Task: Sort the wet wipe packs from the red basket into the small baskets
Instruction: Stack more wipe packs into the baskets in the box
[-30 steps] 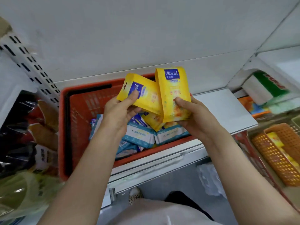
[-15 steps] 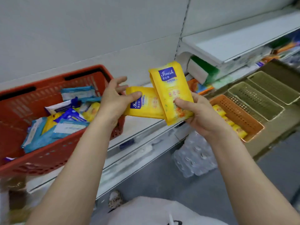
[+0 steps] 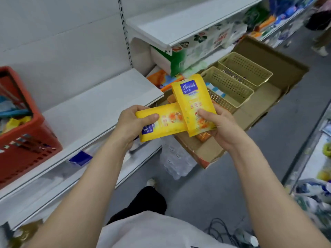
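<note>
My left hand grips a yellow wet wipe pack lying sideways. My right hand holds a second yellow wet wipe pack upright, overlapping the first. Both packs hover over an orange small basket, mostly hidden behind them. Two beige small baskets stand beyond it; the nearer one holds a blue-and-white pack. All sit in a cardboard tray. The red basket with more packs is at the far left on the white shelf.
An upper white shelf with green-and-white boxes below it runs back right. A wrapped pack of water bottles stands on the grey floor under the tray. Another shelf unit with goods lines the right edge. Cables lie on the floor.
Both hands carried the yellow packs rightward from above the red basket to over the small baskets. The view turned right, pushing the red basket to the left edge.
</note>
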{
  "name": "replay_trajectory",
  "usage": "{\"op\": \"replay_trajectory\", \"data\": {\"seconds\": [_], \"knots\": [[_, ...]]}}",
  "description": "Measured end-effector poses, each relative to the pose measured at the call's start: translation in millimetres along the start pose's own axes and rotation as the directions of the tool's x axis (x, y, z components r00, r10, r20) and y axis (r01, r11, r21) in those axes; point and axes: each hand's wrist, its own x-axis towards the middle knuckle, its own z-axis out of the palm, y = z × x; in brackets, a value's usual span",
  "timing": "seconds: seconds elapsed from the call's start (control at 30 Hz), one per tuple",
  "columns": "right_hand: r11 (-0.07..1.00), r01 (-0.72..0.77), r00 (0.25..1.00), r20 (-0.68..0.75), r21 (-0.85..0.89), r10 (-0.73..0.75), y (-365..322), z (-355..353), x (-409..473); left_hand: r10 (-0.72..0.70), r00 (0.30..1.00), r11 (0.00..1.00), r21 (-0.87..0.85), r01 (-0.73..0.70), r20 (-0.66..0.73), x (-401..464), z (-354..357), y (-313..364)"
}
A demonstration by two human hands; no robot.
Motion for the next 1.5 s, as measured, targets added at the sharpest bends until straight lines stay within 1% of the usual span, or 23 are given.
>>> {"op": "replay_trajectory", "data": {"seconds": [0.1, 0.2, 0.3, 0.37, 0.5, 0.57, 0.63, 0.67, 0.73, 0.77, 0.8, 0.87, 0.93, 1.03, 1.1, 1.2, 1.27, 1.37, 1.43, 1.5], "knots": [[0.999, -0.002, 0.997, -0.074, 0.034, 0.005, -1, -28, 29, 0.008, 0.999, 1.000, -0.013, -0.008, -0.032, 33, 17, 1], [1.000, -0.023, 0.991, -0.135, 0.000, 0.023, -5, -56, 62, 0.009, 0.998, 1.000, -0.007, -0.009, -0.065, 77, 34, -2], [0.993, -0.055, 0.989, -0.145, -0.109, 0.039, -15, -85, 100, -0.047, 0.989, 0.999, -0.021, 0.044, -0.140, 125, 47, -4], [0.973, -0.088, 0.988, -0.142, -0.214, 0.058, -21, -101, 126, -0.064, 0.979, 0.998, -0.028, 0.060, -0.193, 152, 54, -4], [0.890, -0.155, 0.986, -0.124, -0.429, 0.112, -18, -121, 178, -0.073, 0.973, 0.997, -0.039, 0.066, -0.218, 186, 65, -2], [0.814, -0.184, 0.983, -0.090, -0.550, 0.161, -10, -124, 202, -0.088, 0.967, 0.996, -0.031, 0.083, -0.241, 195, 68, -3], [0.704, -0.195, 0.973, -0.044, -0.683, 0.226, -1, -126, 224, -0.110, 0.950, 0.994, -0.024, 0.107, -0.293, 200, 68, -8], [0.631, -0.183, 0.964, -0.010, -0.754, 0.267, 3, -126, 235, -0.124, 0.939, 0.992, -0.024, 0.122, -0.320, 201, 68, -11], [0.430, -0.093, 0.936, 0.068, -0.898, 0.344, 11, -125, 260, -0.151, 0.918, 0.988, -0.029, 0.150, -0.368, 203, 69, -18], [0.335, -0.039, 0.921, 0.096, -0.941, 0.378, 15, -124, 273, -0.162, 0.903, 0.986, -0.033, 0.163, -0.397, 202, 71, -22], [0.267, 0.001, 0.904, 0.115, -0.964, 0.413, 20, -122, 286, -0.170, 0.889, 0.985, -0.038, 0.170, -0.426, 200, 73, -26], [0.190, 0.055, 0.858, 0.143, -0.980, 0.493, 29, -117, 308, -0.192, 0.860, 0.981, -0.064, 0.183, -0.473, 192, 79, -35], [0.160, 0.110, 0.811, 0.182, -0.981, 0.557, 34, -113, 327, -0.241, 0.830, 0.970, -0.112, 0.214, -0.502, 180, 91, -44], [0.136, 0.237, 0.759, 0.271, -0.962, 0.591, 40, -107, 352, -0.313, 0.774, 0.949, -0.157, 0.273, -0.551, 163, 111, -61], [0.079, 0.356, 0.736, 0.331, -0.931, 0.591, 47, -102, 362, -0.360, 0.727, 0.933, -0.213, 0.290, -0.584, 155, 125, -71], [-0.013, 0.480, 0.736, 0.395, -0.877, 0.549, 58, -97, 366, -0.399, 0.674, 0.917, -0.273, 0.292, -0.621, 145, 146, -82], [-0.047, 0.545, 0.737, 0.452, -0.837, 0.503, 64, -98, 361, -0.411, 0.651, 0.911, -0.294, 0.288, -0.638, 141, 160, -85], [-0.076, 0.594, 0.765, 0.533, -0.801, 0.361, 72, -107, 349, -0.414, 0.637, 0.910, -0.319, 0.266, -0.650, 136, 176, -89], [-0.122, 0.619, 0.773, 0.575, -0.776, 0.267, 76, -113, 342, -0.417, 0.626, 0.908, -0.324, 0.264, -0.659, 132, 181, -91], [-0.157, 0.629, 0.774, 0.593, -0.762, 0.223, 80, -118, 338, -0.416, 0.623, 0.909, -0.320, 0.267, -0.662, 128, 185, -94]]}}
